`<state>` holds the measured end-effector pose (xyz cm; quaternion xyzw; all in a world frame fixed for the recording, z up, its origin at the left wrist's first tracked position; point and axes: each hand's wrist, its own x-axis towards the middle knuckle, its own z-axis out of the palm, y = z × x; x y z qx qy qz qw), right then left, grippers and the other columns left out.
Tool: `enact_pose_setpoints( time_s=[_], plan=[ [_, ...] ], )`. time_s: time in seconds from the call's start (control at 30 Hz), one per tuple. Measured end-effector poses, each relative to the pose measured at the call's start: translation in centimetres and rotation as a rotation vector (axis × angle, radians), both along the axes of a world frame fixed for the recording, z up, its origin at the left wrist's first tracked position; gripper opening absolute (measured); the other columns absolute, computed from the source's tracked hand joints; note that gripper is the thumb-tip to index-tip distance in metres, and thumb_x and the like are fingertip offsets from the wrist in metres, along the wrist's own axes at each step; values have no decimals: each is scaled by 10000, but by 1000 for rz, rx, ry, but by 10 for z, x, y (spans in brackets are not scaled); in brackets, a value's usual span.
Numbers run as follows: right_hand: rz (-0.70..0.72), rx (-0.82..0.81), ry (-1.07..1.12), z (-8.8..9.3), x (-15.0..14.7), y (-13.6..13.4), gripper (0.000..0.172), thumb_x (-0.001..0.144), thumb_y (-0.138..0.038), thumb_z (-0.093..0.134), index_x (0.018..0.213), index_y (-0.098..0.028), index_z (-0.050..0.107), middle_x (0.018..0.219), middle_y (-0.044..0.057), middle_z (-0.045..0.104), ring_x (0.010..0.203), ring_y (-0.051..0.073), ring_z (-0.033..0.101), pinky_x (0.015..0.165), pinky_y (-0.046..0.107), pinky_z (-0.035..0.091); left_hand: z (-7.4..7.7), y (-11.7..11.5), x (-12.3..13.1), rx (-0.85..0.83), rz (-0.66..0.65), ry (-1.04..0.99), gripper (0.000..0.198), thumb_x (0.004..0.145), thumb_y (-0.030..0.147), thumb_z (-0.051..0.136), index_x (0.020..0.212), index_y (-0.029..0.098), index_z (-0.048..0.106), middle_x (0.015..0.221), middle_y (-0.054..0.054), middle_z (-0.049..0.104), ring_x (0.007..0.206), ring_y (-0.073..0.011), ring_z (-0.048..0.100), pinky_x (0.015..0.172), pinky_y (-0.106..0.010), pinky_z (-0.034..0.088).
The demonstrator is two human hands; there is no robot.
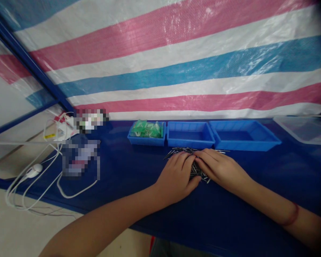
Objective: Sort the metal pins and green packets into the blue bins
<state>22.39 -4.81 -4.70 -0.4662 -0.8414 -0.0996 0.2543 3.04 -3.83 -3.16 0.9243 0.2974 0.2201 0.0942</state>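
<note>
A pile of thin, shiny metal pieces (pixel 199 170) lies on the blue table top (pixel 117 171), just in front of the blue bins. My left hand (pixel 176 176) rests on the left side of the pile, its fingers together and bent over the pieces, the thumb apart at the near edge. From the right, my right hand (pixel 220 169) covers the other side, fingers pressed together and the tips touching the left fingers. What lies beneath the palms is hidden. Some pieces stick out beyond the fingertips at the back.
A blue bin with green plastic bags (pixel 147 129) stands back left, beside an empty middle bin (pixel 189 142) and an empty right bin (pixel 244 144). A clear plastic container (pixel 305 132) is far right. White cables (pixel 42 178) and blurred items lie left. A striped sheet (pixel 176 71) hangs behind.
</note>
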Motion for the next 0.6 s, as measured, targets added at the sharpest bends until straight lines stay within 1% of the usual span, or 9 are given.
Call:
enact_pose_setpoints(
  time_s=[0.13, 0.27, 0.4, 0.6],
  plan=[
    [-77, 59, 14, -1, -2, 1, 239, 951, -232, 420, 1084, -117, 582, 883, 89, 656, 833, 212, 621, 772, 338, 459, 2, 4, 8, -2, 24, -21, 487, 906, 402, 460, 1272, 83, 423, 1272, -172, 524, 1212, -282, 469, 1075, -453, 354],
    [-93, 90, 25, 1, -2, 0, 230, 943, -222, 427, 1076, -116, 582, 866, 86, 658, 799, 214, 603, 743, 347, 434, 5, 4, 8, -30, 13, -88, 527, 896, 433, 482, 1290, 90, 415, 1284, -166, 511, 1226, -271, 448, 1087, -434, 341],
    [-83, 61, 22, 4, -2, -3, 223, 938, -216, 413, 1029, -130, 597, 864, 98, 662, 764, 225, 579, 710, 368, 405, 8, 4, 4, -70, 17, -166, 522, 893, 425, 495, 1303, 112, 411, 1286, -158, 508, 1239, -265, 439, 1085, -435, 344],
    [-25, -15, 122, 9, -1, -6, 224, 931, -219, 408, 1020, -173, 609, 896, 89, 671, 794, 221, 583, 714, 371, 399, 13, 7, 3, -124, 29, -245, 464, 908, 393, 487, 1300, 154, 420, 1277, -145, 529, 1212, -263, 469, 1051, -453, 376]
  ],
)
